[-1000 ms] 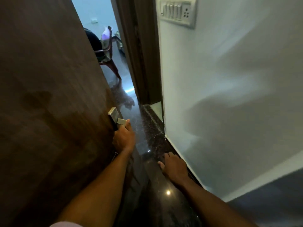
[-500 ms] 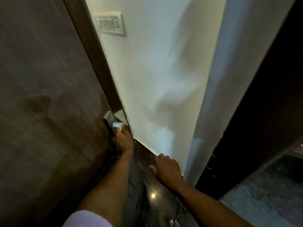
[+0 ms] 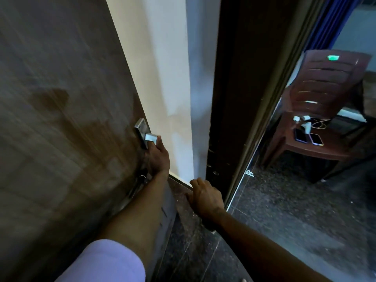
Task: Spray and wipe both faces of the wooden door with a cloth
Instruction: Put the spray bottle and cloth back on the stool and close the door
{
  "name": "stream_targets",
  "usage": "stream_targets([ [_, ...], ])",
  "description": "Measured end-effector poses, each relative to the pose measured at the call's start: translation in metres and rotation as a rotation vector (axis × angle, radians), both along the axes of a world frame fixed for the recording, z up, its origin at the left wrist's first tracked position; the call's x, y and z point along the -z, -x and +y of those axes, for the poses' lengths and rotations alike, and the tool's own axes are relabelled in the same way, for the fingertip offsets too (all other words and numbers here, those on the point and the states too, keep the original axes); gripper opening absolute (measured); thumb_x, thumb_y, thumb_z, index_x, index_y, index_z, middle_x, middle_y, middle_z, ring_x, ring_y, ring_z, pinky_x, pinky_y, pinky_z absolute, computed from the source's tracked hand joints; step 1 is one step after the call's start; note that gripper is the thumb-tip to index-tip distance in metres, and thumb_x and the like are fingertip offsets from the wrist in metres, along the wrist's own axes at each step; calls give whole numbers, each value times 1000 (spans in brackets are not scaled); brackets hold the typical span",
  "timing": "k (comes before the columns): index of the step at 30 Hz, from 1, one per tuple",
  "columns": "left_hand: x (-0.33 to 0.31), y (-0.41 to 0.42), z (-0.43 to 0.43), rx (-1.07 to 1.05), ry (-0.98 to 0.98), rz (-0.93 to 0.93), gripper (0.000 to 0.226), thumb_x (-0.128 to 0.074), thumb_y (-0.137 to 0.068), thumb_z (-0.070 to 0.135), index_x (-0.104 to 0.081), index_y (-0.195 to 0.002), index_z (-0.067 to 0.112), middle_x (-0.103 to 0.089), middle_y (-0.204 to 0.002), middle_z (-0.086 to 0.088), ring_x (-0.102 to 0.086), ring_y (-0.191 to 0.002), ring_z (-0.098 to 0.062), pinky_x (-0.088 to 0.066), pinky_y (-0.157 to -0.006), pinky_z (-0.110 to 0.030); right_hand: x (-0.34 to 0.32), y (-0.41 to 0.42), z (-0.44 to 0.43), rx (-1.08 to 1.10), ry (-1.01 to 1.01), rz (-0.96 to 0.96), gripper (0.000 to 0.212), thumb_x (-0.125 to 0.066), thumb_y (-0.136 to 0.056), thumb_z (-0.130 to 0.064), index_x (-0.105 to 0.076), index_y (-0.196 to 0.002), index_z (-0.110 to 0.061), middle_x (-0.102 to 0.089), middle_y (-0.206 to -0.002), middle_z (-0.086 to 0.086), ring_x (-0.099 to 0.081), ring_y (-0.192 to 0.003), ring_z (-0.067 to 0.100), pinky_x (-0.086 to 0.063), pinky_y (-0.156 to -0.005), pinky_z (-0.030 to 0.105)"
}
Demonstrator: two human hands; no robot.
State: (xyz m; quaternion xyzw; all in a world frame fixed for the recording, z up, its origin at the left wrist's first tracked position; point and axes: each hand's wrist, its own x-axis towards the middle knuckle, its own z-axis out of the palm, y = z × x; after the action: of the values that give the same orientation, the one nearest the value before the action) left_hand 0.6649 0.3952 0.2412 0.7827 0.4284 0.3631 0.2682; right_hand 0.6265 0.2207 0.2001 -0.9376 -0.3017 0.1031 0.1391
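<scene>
Gripping the metal handle (image 3: pixel 151 137) with my left hand (image 3: pixel 158 159), I have my fingers wrapped round the lever, and its squared end sticks out just above my knuckles. The handle sits on a narrow plate near the free edge of the wooden door (image 3: pixel 61 129). The door fills the whole left side of my view with its brown face turned toward me. That face is smeared by blur, and a few darker blotches show on it, one at the height of the handle and further left.

My left forearm runs up along the door's edge, with a pale sleeve (image 3: pixel 107 263) at the bottom of the view.

My right hand (image 3: pixel 205 198) hangs low, with its back toward me. Its fingers are loosely curled and nothing is in them. It is at the foot of the white wall (image 3: pixel 162 78), just beside the dark door frame (image 3: pixel 244 78). Whether it touches the frame I cannot tell.

Beyond the frame, on the right, a brown plastic chair (image 3: pixel 325 84) stands on the dark speckled floor (image 3: pixel 284 220). On its seat lie two phones (image 3: pixel 308 137) side by side, and just behind them is a small tangle of white chargers and cable (image 3: pixel 307 122).
</scene>
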Motion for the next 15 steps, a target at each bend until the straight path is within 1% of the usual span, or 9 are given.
stream_targets([
  [4,1,1,-42,17,28,75,45,-42,-94,45,-59,-113,7,-65,-96,-24,-61,-88,-40,-42,-65,-39,4,0,-35,-4,-19,-23,45,-37,-103,-54,-52,-134,-24,-57,-128,-1,-57,-112,22,-51,-78,36],
  [7,-1,7,-73,36,13,90,43,-40,-95,46,-57,-117,13,-66,-98,-20,-60,-90,-40,-39,-64,-36,5,-2,-64,-12,-10,-25,43,-39,-102,-54,-56,-130,-26,-60,-123,-2,-62,-107,20,-52,-74,35],
  [9,0,10,-94,61,-19,85,42,-39,-95,46,-57,-117,15,-67,-96,-18,-61,-90,-39,-41,-65,-36,-1,-8,-86,-31,-6,-11,39,-41,-103,-51,-59,-127,-26,-61,-120,-2,-64,-103,20,-53,-75,34],
  [10,1,12,-103,67,-19,81,43,-38,-95,46,-58,-116,15,-68,-95,-17,-62,-90,-39,-44,-67,-37,-4,-11,-96,-42,-8,-7,37,-43,-104,-48,-61,-126,-25,-62,-120,-2,-66,-102,21,-53,-75,33],
  [12,1,15,-119,81,14,66,43,-38,-95,45,-60,-115,13,-68,-95,-16,-63,-91,-38,-45,-69,-36,-8,-18,-113,-48,-20,8,33,-45,-105,-42,-65,-123,-24,-65,-118,-2,-67,-100,21,-46,-71,28],
  [14,0,16,-135,93,48,63,43,-39,-96,44,-61,-113,11,-68,-96,-16,-63,-92,-36,-45,-71,-34,-11,-24,-128,-53,-20,-4,28,-45,-104,-37,-67,-114,-24,-68,-114,-2,-68,-95,21,-40,-66,27],
  [15,-2,18,-145,98,58,74,44,-38,-96,44,-61,-114,11,-68,-98,-15,-62,-94,-35,-45,-74,-34,-10,-25,-136,-53,-16,-12,26,-45,-103,-36,-68,-110,-24,-69,-111,-2,-68,-93,22,-39,-64,27],
])
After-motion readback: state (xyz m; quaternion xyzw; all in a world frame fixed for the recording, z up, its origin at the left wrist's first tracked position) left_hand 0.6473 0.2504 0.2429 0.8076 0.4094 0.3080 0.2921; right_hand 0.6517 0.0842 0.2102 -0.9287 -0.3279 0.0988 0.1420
